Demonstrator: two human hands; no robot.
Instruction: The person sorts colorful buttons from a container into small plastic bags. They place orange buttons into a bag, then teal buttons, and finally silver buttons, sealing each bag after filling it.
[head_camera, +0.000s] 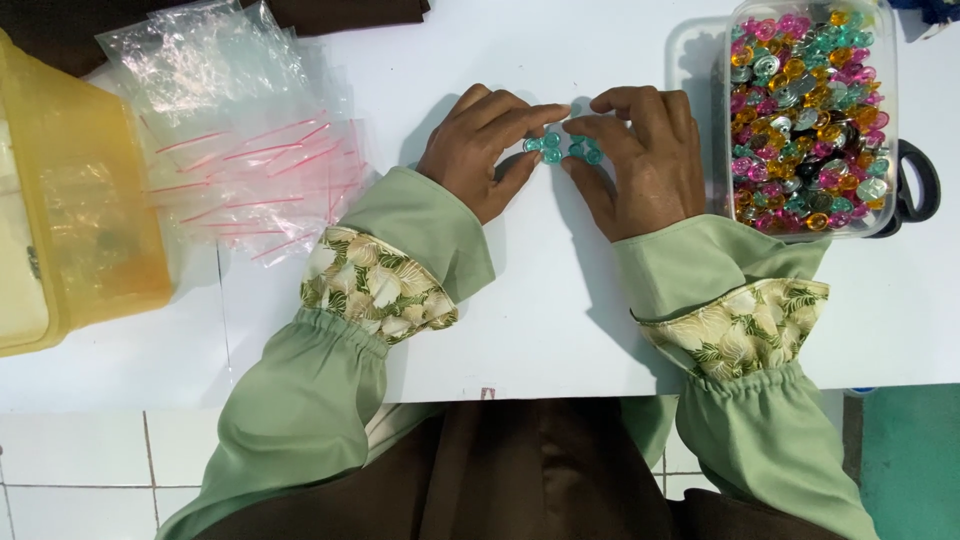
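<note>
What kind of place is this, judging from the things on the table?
Probably a small home packing or craft workspace: a white table with a clear tub of coloured beads, a pile of small zip bags, and both hands lining up teal beads.

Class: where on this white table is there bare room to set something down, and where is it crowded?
Bare: the table between the two sleeves, and the strip above the hands between the bags and the bead tub. Crowded: the left, with bags and yellow bin; the right, with tub and scissors; and around the teal beads.
</note>
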